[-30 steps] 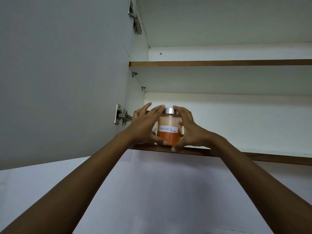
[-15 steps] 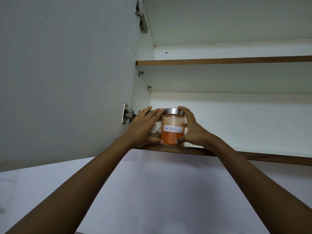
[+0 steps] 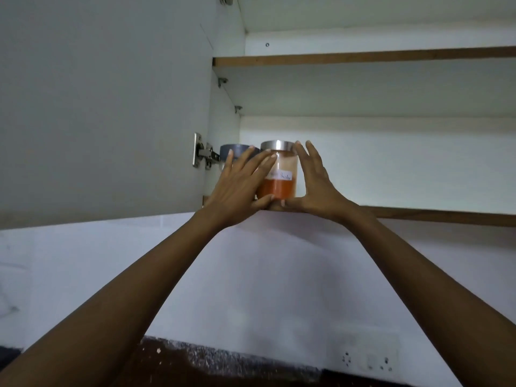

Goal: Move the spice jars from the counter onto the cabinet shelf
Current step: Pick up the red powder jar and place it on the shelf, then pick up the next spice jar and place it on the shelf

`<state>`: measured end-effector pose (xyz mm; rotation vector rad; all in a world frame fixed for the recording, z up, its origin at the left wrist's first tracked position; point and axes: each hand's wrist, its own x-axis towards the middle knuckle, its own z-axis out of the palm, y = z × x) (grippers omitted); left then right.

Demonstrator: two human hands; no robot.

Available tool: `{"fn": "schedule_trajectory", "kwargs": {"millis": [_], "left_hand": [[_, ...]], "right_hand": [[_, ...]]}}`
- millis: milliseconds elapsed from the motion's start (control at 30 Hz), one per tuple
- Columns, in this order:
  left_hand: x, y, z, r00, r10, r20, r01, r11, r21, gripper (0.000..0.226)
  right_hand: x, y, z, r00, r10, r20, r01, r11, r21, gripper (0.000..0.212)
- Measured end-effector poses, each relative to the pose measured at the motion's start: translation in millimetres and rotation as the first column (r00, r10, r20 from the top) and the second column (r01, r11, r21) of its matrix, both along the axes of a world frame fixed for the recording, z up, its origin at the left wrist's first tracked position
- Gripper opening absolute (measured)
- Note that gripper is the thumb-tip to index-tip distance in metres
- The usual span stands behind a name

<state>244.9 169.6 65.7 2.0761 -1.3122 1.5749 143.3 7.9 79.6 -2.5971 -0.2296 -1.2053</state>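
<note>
**Glass jar at shelf lip, cupped from both sides**

Glass body, metal lid, orange powder filling the lower half of jar [image 3: 279, 174]. Stands upright at the front edge of the lower shelf [image 3: 418, 215], inside the open cabinet, near the left wall. Left hand [image 3: 237, 191] flat along the left flank, fingers spread and partly over the label; right hand [image 3: 315, 185] on the right flank, fingers up by the lid, thumb under the front of the base. Loose cupping rather than a clamp; palms open, cannot tell how much pressure on the glass.

Handling, as judgement: rigid, smooth, likely slick on bare skin; half-full, so moderate weight sitting low, stable once flat. Breakable if dropped from this height. Best hold on the straight wall at mid-height, opposing palms, not by the lid, since lid seating not verifiable.

Second jar [image 3: 237, 152] just beyond the left fingertips, grey lid showing, body hidden. Touching or apart from the held one: cannot tell. Risk of glass-on-glass knock if pushed further left. Hinge [image 3: 202, 153] left of that, clear of both hands.
</note>
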Motion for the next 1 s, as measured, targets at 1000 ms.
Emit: {"fn": "schedule_trajectory", "kwargs": {"millis": [1000], "left_hand": [[-202.7,51.4,-395.3,0.599,-0.316,-0.736,0.536,0.841,0.075,0.049]], "right_hand": [[-248.3,89.0,-401.2,0.845,-0.162,-0.51,0.292,0.938,0.186,0.073]]}}
